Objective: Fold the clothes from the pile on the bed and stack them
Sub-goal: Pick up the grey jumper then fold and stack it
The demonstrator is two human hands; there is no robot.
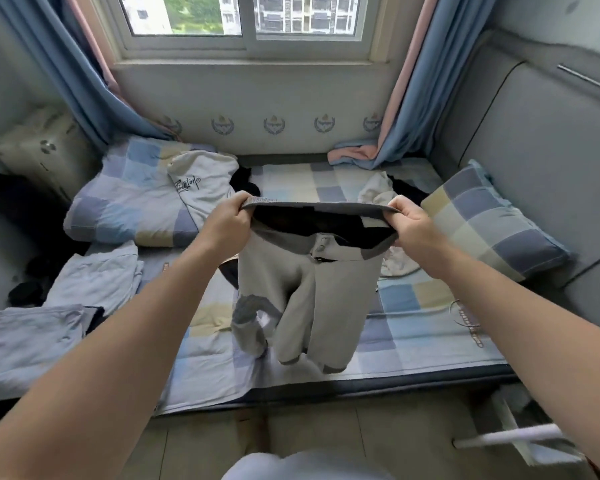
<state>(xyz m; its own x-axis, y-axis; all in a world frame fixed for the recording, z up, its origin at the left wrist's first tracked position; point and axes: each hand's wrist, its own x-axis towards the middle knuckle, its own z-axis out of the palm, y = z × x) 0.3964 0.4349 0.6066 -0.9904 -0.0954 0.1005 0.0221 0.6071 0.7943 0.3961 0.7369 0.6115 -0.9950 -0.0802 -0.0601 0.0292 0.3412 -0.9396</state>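
A pair of light grey trousers [309, 296] hangs in the air over the middle of the bed, legs dangling down to the sheet. My left hand [227, 218] grips the left end of its dark grey waistband, and my right hand [411, 221] grips the right end, stretching it flat. Folded pale blue clothes [94, 278] lie at the bed's left side, with another pale blue piece [28, 341] nearer the front. A white garment [374, 190] and a black one [407, 192] lie crumpled behind the trousers, near the right.
The bed [426, 327] has a checked sheet. A rolled checked quilt [125, 202] with a white printed garment [201, 181] on it lies at the back left. A checked pillow [492, 223] leans at the right. Blue curtains [416, 84] frame the window. A white rack [513, 438] stands on the floor.
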